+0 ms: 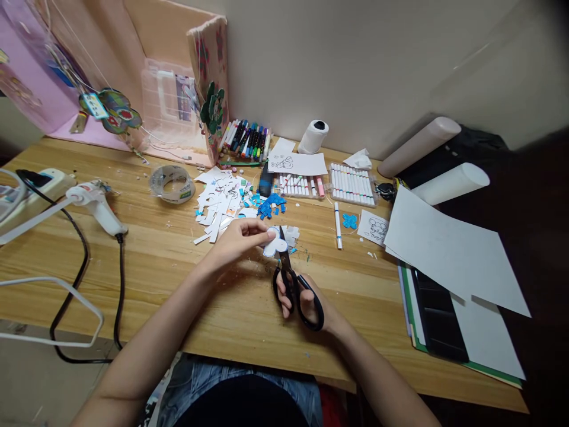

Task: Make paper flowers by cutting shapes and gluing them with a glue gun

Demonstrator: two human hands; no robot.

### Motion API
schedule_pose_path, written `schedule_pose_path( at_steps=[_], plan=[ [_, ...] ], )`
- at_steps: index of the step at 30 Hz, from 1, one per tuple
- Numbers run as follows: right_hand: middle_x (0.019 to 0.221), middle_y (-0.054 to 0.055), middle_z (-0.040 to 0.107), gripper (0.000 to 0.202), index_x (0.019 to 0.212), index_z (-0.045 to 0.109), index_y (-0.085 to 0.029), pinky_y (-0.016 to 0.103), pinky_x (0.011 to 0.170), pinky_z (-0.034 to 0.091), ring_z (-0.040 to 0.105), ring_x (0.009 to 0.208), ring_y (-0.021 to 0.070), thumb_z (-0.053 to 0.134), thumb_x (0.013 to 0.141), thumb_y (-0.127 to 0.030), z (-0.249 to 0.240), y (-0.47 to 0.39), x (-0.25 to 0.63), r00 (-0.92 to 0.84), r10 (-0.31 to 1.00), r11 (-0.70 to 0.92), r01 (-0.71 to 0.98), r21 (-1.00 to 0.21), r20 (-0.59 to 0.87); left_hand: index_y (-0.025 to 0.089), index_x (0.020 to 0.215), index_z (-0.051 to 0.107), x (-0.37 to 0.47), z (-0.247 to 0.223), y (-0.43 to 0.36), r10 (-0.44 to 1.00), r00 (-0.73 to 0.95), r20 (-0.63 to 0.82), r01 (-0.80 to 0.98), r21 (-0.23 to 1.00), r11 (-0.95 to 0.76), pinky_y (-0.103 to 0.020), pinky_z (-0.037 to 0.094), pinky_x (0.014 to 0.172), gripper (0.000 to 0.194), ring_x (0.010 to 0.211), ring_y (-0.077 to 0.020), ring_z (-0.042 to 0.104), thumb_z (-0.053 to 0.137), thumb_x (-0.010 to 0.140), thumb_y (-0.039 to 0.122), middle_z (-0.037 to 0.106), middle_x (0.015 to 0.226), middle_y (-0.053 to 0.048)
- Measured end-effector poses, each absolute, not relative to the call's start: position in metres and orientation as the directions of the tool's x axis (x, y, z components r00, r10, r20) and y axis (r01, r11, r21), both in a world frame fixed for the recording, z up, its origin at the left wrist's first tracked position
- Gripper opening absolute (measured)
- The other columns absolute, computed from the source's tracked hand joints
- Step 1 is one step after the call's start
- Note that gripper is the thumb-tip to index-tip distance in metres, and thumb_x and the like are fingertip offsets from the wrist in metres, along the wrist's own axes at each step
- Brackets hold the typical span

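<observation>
My left hand point(244, 238) pinches a small white paper flower shape point(274, 243) with a blue outline between thumb and fingers. My right hand point(306, 299) has its thumb and fingers through the handles of black scissors point(288, 276). The blades are parted and lie at the right edge of the paper shape. Behind the paper, white and blue scraps point(291, 235) rest on the wooden table point(231, 320). To the right lie a blue flower cutout point(349, 221) and a white marker point(338, 225).
White paper scraps point(222, 198), blue scraps point(271, 206) and a tape roll point(172, 184) lie behind my hands. A glue gun point(100, 207) with a black cord is at the left. Marker sets point(352, 184) are at the back, large paper sheets point(444, 249) at the right.
</observation>
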State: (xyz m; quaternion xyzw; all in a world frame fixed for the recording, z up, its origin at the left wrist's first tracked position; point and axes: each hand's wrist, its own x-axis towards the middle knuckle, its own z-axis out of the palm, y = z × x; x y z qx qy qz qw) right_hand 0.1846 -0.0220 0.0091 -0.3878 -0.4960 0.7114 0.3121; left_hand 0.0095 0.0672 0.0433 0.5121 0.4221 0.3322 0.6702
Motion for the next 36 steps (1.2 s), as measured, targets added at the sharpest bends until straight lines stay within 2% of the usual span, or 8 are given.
schedule_pose_path(
  at_steps=[5,10,14,17,22,25,30,36],
  plan=[
    [0.053,-0.007,0.042,0.07,0.075,0.043,-0.019,0.021,0.041,0.039,0.044,0.041,0.0075,0.043,0.053,-0.086,-0.001,-0.025,0.181,-0.483,0.846,-0.312,-0.099,-0.945,-0.228,0.013,0.068,0.061,0.012,0.044,0.066,0.875,0.426,-0.231,-0.003,0.967,0.256,-0.02,0.037,0.056,0.024,0.057,-0.0082,0.05,0.068,0.068,0.035,0.058,0.061,0.001],
    [0.048,-0.008,0.041,0.068,0.07,0.044,-0.019,0.02,0.036,0.04,0.037,0.036,0.0056,0.056,0.047,-0.082,-0.001,-0.025,0.179,-0.444,0.846,-0.384,-0.123,-0.915,-0.295,0.013,0.066,0.061,0.006,0.043,0.069,0.86,0.45,-0.242,0.004,0.963,0.269,-0.02,0.037,0.056,0.023,0.056,-0.0079,0.05,0.07,0.067,0.034,0.058,0.06,0.001],
    [0.048,-0.009,0.04,0.069,0.069,0.044,-0.019,0.021,0.035,0.04,0.033,0.036,0.005,0.059,0.042,-0.081,0.002,-0.023,0.183,-0.455,0.819,-0.428,-0.08,-0.9,-0.349,0.013,0.067,0.062,-0.003,0.045,0.073,0.823,0.519,-0.23,0.048,0.969,0.241,-0.019,0.038,0.056,0.022,0.057,-0.0078,0.051,0.067,0.07,0.034,0.058,0.06,0.001],
    [0.051,-0.008,0.039,0.067,0.069,0.043,-0.019,0.021,0.035,0.038,0.034,0.037,0.0054,0.06,0.045,-0.079,0.004,-0.021,0.188,-0.496,0.794,-0.426,-0.038,-0.904,-0.353,0.012,0.069,0.063,-0.008,0.046,0.076,0.8,0.553,-0.233,0.075,0.97,0.231,-0.019,0.039,0.057,0.021,0.057,-0.0078,0.052,0.066,0.071,0.033,0.059,0.061,0.001],
    [0.054,-0.006,0.041,0.07,0.076,0.045,-0.019,0.021,0.042,0.038,0.043,0.043,0.008,0.044,0.055,-0.085,0.012,-0.021,0.192,-0.585,0.753,-0.37,0.001,-0.929,-0.301,0.012,0.068,0.062,-0.01,0.043,0.079,0.77,0.583,-0.259,0.118,0.965,0.236,-0.02,0.039,0.055,0.02,0.055,-0.0075,0.051,0.065,0.071,0.031,0.059,0.061,0.001],
    [0.056,-0.005,0.042,0.074,0.079,0.044,-0.018,0.021,0.044,0.038,0.045,0.046,0.0086,0.034,0.056,-0.087,0.014,-0.022,0.191,-0.621,0.731,-0.351,0.013,-0.936,-0.282,0.012,0.066,0.061,-0.01,0.042,0.081,0.724,0.632,-0.276,0.15,0.96,0.236,-0.02,0.037,0.054,0.019,0.055,-0.0071,0.05,0.066,0.07,0.03,0.058,0.06,0.002],
    [0.053,-0.006,0.038,0.067,0.073,0.042,-0.019,0.021,0.04,0.04,0.037,0.041,0.0066,0.04,0.058,-0.085,0.01,-0.024,0.191,-0.606,0.738,-0.362,0.018,-0.932,-0.298,0.013,0.06,0.059,-0.012,0.047,0.085,0.682,0.652,-0.332,0.202,0.942,0.267,-0.02,0.034,0.053,0.017,0.052,-0.0061,0.046,0.067,0.067,0.026,0.054,0.054,0.003],
    [0.052,-0.006,0.038,0.064,0.072,0.043,-0.019,0.021,0.04,0.043,0.036,0.042,0.0066,0.045,0.059,-0.082,0.006,-0.024,0.193,-0.592,0.747,-0.354,0.032,-0.935,-0.303,0.013,0.058,0.06,-0.015,0.051,0.092,0.617,0.702,-0.356,0.247,0.934,0.257,-0.02,0.032,0.051,0.016,0.051,-0.0061,0.044,0.066,0.067,0.025,0.053,0.053,0.003]
  ],
)
